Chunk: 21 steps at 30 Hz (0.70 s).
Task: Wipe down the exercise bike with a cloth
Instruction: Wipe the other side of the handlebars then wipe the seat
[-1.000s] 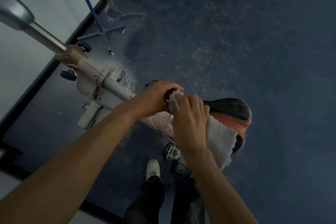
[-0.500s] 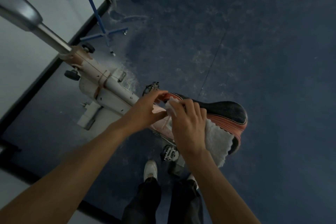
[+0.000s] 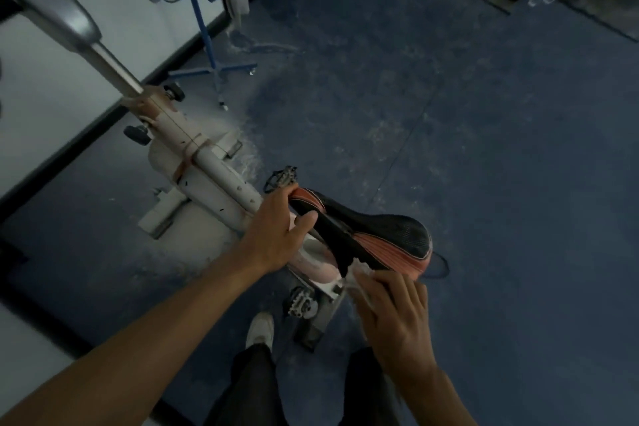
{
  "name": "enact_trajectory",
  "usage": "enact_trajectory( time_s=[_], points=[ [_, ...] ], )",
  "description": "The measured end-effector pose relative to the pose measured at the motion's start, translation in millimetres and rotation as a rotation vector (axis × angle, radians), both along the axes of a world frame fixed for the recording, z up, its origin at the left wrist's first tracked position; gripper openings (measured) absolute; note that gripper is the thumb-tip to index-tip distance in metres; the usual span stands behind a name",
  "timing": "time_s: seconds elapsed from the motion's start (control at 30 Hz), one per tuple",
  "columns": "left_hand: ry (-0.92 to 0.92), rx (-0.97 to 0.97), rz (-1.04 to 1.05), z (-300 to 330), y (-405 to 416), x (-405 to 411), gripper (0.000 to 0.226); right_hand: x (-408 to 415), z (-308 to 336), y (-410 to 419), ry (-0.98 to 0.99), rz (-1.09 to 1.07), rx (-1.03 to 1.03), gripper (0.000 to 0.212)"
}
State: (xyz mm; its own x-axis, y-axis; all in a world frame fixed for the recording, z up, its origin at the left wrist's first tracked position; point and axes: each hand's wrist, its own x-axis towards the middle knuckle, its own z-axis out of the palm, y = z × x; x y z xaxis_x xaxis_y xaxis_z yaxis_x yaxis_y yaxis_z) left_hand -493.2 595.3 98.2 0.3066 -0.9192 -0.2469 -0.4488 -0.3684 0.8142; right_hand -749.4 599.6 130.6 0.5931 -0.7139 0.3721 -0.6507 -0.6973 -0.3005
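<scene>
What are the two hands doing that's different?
The left hand grips the front tip of the seat, thumb on one side, fingers curled over the other; the right hand lies flatter, lower down by the seat's near side. The left hand is bare; the right hand presses a white cloth, mostly hidden under its fingers. Both are at the same bike seat.

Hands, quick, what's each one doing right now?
Left hand: closed around the nose of the bike seat.
Right hand: pressing the white cloth under the seat's near edge.
</scene>
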Motion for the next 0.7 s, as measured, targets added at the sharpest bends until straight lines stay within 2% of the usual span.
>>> enact_trajectory(
  time_s=[0.13, 0.23, 0.3, 0.43, 0.6, 0.7],
  points=[
    [0.022, 0.057, 0.137, 3, 6, -21, 0.081, -18, -4, -26, -0.055, 0.131, 0.005, 0.027],
    [0.079, 0.031, 0.280, 4, 18, -57, 0.085, -42, -6, -50, -0.095, 0.236, 0.039, 0.026],
    [0.035, 0.020, 0.388, 4, 26, -94, 0.086, -61, -7, -69, -0.118, 0.279, 0.067, 0.027],
    [-0.073, -0.023, 0.627, 16, 23, -168, 0.070, -64, -6, -105, -0.094, 0.381, 0.038, 0.028],
    [0.001, -0.087, 0.820, 24, 7, -223, 0.050, -19, 1, -124, 0.066, 0.495, -0.054, 0.019],
    [0.008, -0.149, 1.039, 25, -8, -235, 0.041, -36, -3, -126, 0.103, 0.552, -0.072, 0.020]
  ],
)
